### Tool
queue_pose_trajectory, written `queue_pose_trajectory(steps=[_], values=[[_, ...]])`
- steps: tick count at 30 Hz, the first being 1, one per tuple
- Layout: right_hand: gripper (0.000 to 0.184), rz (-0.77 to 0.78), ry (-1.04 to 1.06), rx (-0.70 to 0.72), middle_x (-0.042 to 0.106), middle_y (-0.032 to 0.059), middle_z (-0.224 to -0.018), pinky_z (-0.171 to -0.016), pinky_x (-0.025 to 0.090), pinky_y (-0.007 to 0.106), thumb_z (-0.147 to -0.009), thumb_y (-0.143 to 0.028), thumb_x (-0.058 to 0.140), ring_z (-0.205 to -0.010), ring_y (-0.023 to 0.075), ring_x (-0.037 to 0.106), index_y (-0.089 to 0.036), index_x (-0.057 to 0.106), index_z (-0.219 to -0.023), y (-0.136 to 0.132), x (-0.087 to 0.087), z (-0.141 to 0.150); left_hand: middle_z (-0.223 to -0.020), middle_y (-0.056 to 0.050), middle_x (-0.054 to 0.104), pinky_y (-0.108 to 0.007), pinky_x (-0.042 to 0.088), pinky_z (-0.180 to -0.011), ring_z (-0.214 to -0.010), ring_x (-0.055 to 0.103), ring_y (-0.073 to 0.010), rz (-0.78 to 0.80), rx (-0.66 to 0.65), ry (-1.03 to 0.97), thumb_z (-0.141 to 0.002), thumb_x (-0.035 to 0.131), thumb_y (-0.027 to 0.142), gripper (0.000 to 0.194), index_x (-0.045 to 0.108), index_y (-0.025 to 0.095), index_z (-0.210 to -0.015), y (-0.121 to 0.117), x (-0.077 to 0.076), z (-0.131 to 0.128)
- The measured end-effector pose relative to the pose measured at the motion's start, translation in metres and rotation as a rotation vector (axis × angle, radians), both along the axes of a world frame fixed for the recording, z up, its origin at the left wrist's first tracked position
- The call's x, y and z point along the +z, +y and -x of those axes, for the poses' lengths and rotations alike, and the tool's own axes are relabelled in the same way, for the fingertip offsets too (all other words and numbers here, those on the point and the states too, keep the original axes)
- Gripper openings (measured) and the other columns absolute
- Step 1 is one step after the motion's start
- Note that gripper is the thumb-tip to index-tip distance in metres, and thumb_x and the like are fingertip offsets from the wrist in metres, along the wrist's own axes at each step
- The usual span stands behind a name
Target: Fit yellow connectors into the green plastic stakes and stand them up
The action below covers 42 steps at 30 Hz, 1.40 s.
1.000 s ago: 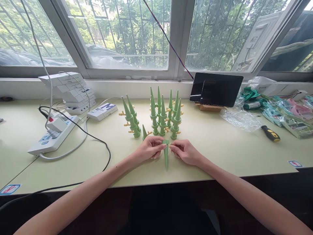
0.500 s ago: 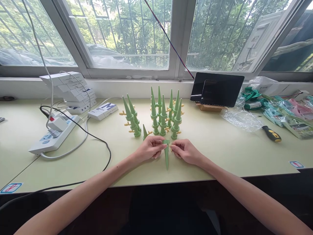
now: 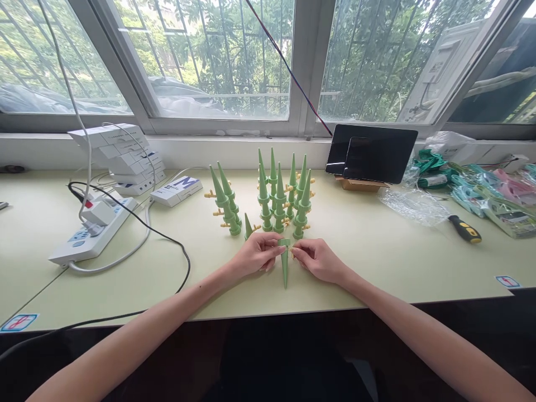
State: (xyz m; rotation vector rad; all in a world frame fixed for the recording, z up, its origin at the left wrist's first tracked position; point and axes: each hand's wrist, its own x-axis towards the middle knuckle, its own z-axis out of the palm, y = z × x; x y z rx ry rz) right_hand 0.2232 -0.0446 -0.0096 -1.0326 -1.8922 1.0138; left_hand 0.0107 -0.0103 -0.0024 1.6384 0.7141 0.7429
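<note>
My left hand (image 3: 256,254) pinches the wide top of a green cone spike (image 3: 285,265) whose tip points toward me over the pale green table (image 3: 167,279). My right hand (image 3: 316,258) is closed at the spike's right side, its fingertips pinched on a small part I cannot make out. Just beyond my hands stand several upright green spikes (image 3: 285,192) with small yellow side fittings. Two stacks of the same spikes (image 3: 224,198) lean to their left. One short spike (image 3: 248,226) stands right behind my left hand.
A white power strip (image 3: 90,231) with cables lies at the left, beside stacked white boxes (image 3: 121,156). A dark tablet (image 3: 371,153) leans on the sill at the right. Plastic bags (image 3: 412,206), a yellow-handled screwdriver (image 3: 464,229) and coloured packets (image 3: 494,192) lie far right.
</note>
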Motion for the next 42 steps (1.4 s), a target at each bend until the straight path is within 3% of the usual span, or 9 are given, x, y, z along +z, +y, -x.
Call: queue_pose_trajectory(steps=[20,23,29,35,42], values=[[0.032,-0.1,-0.068,-0.048,0.043,-0.0042,-0.058,-0.052,0.03,0.025,-0.096,-0.033,0.05,-0.054,0.0103,0.034,-0.018,0.053,-0.068,-0.0006,-0.0003,0.001,-0.057,0.004,0.053,-0.02,0.04,-0.04,-0.039,0.045,-0.0063,-0.005,0.004,0.051,-0.088,0.064,0.043,0.032,0.062,0.014,-0.103,0.0014,-0.0005,0.0009],[0.032,-0.153,-0.111,-0.071,0.043,-0.0042,-0.057,-0.053,0.029,0.025,-0.097,-0.032,0.05,-0.054,0.0104,0.033,-0.017,0.057,-0.069,0.0001,-0.0013,0.0009,-0.058,0.005,0.053,-0.02,0.039,-0.042,-0.04,0.045,-0.0066,-0.052,0.021,0.109,-0.09,0.062,0.043,0.033,0.058,0.016,-0.107,0.0,0.0036,0.0019],[0.028,-0.221,-0.169,-0.073,0.056,-0.0016,-0.062,-0.056,0.034,0.025,-0.097,-0.031,0.051,-0.056,0.0116,0.04,-0.017,0.064,-0.076,0.0007,-0.0044,-0.0004,-0.06,0.003,0.059,-0.02,0.038,-0.048,-0.049,0.048,-0.0084,-0.211,0.082,0.269,-0.091,0.059,0.044,0.032,0.058,0.017,-0.107,-0.0003,0.0045,0.003],[0.023,-0.26,-0.214,-0.156,0.061,-0.0002,-0.065,-0.059,0.037,0.026,-0.097,-0.03,0.052,-0.057,0.0133,0.048,-0.018,0.067,-0.084,0.0026,-0.007,-0.0024,-0.055,0.005,0.046,-0.022,0.031,-0.05,-0.051,0.037,-0.0087,-0.417,0.167,0.424,-0.09,0.058,0.045,0.031,0.065,0.016,-0.096,0.0057,0.0012,0.0053],[0.034,-0.28,-0.267,-0.322,0.053,-0.0005,-0.059,-0.056,0.035,0.027,-0.097,-0.032,0.047,-0.053,0.0131,0.041,-0.019,0.058,-0.068,0.0071,-0.0093,-0.0088,-0.054,0.006,0.044,-0.023,0.029,-0.051,-0.049,0.033,-0.0083,-0.457,0.197,0.476,-0.09,0.057,0.043,0.029,0.068,0.016,-0.095,0.0041,0.0056,0.0055]])
